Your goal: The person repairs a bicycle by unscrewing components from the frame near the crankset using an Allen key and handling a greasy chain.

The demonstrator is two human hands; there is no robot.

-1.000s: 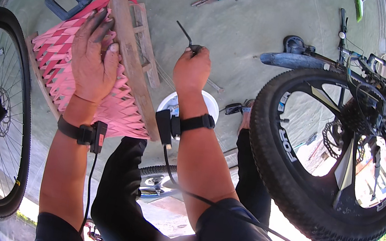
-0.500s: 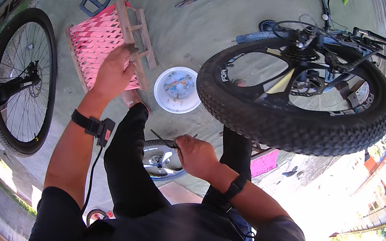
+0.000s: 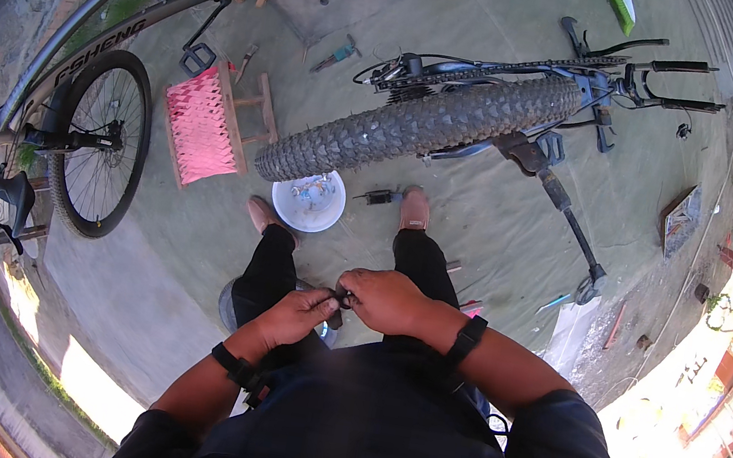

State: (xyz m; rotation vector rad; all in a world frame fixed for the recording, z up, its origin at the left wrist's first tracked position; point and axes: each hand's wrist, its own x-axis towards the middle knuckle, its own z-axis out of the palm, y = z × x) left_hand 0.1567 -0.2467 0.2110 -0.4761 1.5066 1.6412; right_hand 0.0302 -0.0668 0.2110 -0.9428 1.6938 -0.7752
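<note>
Off the pink stool [image 3: 203, 126] at far left, the left hand [image 3: 295, 316] is joining the right hand [image 3: 386, 301] near centre; both grips are now pinching one small dark piece [image 3: 342, 300] between them.

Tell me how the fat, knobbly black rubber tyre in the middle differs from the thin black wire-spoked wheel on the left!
The fat, knobbly black rubber tyre looks much wider than the thin black wire-spoked wheel. The tyre is seen nearly edge-on, so its bumpy tread faces you; the wheel is seen from its side, showing its ring and spokes. Both are bike parts.
</note>
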